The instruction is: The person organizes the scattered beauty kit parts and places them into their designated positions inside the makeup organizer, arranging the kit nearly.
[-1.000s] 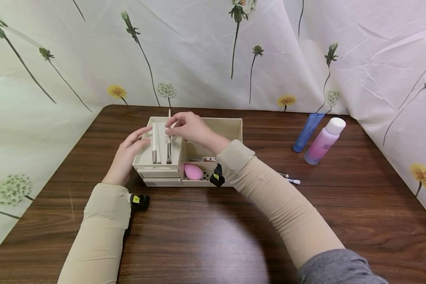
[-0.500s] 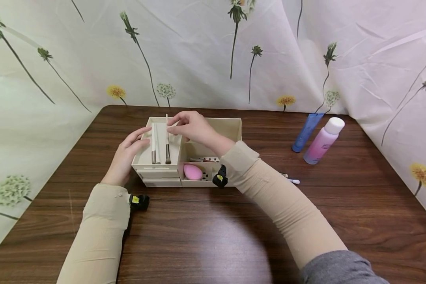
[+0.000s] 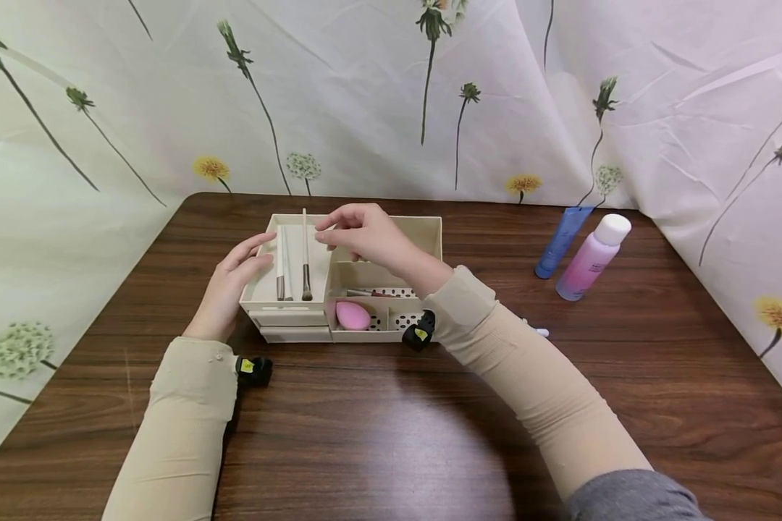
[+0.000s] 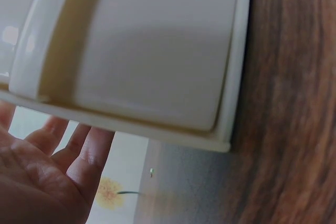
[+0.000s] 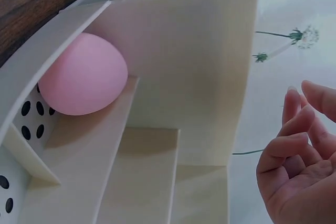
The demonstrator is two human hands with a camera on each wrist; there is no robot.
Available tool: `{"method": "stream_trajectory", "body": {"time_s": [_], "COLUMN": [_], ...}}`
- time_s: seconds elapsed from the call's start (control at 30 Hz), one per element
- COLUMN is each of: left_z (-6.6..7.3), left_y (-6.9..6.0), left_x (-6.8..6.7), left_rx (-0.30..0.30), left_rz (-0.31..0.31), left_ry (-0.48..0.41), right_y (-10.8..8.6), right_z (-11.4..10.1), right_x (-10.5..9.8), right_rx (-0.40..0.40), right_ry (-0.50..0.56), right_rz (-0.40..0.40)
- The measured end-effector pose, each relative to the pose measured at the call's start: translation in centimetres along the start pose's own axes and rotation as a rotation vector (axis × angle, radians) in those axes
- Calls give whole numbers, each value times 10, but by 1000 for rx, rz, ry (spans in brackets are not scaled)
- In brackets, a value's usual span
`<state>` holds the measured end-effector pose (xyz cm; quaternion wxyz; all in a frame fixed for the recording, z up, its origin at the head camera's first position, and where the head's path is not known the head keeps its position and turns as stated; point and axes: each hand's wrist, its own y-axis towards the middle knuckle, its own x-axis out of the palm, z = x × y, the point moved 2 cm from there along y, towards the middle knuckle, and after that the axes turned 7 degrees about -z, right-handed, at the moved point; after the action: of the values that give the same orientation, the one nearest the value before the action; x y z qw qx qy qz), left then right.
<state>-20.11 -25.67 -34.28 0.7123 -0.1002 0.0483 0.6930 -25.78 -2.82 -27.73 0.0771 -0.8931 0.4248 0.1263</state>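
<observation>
A cream organizer box [image 3: 386,337] stands on the table. On its raised left top lie several makeup brushes: a brush with dark bristles [image 3: 306,278] on the right and paler brushes [image 3: 280,268] beside it. My left hand [image 3: 224,289] rests against the box's left side, index finger and thumb at the rim; in the left wrist view its fingers lie along the side wall. My right hand [image 3: 374,235] hovers just right of the dark-bristled brush, holding nothing, thumb and index fingertip apart in the right wrist view. A pink makeup sponge [image 5: 84,74] sits in a front compartment.
A blue tube [image 3: 562,242] and a pink spray bottle [image 3: 589,264] with a white cap stand at the right. A light-tipped brush [image 3: 542,332] lies on the table, mostly hidden by the right sleeve. Slim items [image 3: 368,293] lie in a middle compartment.
My right hand lowered the dark-bristled brush and moved it slightly left, then let go and drew away to the right. My left hand stayed at the box.
</observation>
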Motion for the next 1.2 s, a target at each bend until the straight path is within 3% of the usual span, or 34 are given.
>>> {"method": "stream_trajectory", "body": {"time_s": [0.43, 0.9, 1.2], "left_z": [0, -2, -1], "left_y": [0, 0, 1], "left_x": [-2, -1, -1], "left_rx": [16, 19, 32], "left_rz": [-4, -3, 0], "left_ry": [-13, -9, -9], "right_y": [-28, -54, -74], "right_z": [-7, 1, 5], "right_x": [-10, -16, -20], "right_rx": [-59, -74, -103], "right_ry": [80, 78, 129], "right_rz": [-1, 1, 53]}}
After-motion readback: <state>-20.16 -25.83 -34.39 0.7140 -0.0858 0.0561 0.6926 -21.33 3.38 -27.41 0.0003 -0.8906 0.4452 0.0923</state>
